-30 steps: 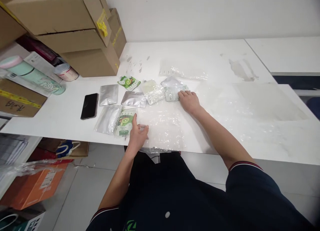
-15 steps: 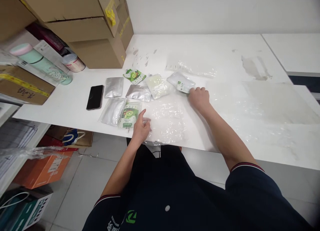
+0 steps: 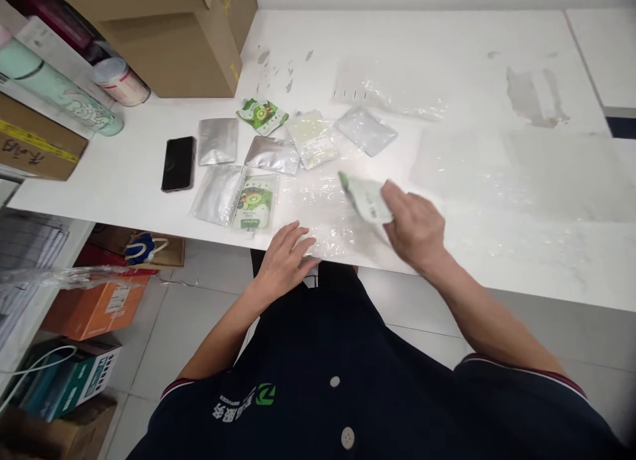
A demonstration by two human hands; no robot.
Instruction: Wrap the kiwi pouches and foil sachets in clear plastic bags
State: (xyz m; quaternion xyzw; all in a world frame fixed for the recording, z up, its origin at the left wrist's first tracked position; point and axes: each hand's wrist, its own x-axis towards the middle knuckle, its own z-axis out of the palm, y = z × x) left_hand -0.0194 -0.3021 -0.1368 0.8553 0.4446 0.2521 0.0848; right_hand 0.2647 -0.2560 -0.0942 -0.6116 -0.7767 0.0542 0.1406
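My right hand pinches a small white-and-green printed pouch, held tilted above the table and slightly blurred. Fingers apart, my left hand rests at the near edge of a clear plastic bag sheet. Left of that lies a clear bag holding a green kiwi-print pouch and a silver pouch. Farther back are two more silver foil pouches, a pale yellow-green pouch, a crumpled green kiwi packet and a translucent pouch.
A black phone lies at the left of the white table. Behind it stand cardboard boxes, a can and a mint-green bottle. Clear plastic sheets spread over the right side.
My right hand has lifted the printed pouch off the translucent pouch and brought it nearer me. My left hand has moved slightly, its fingers now spread. The view has tilted down.
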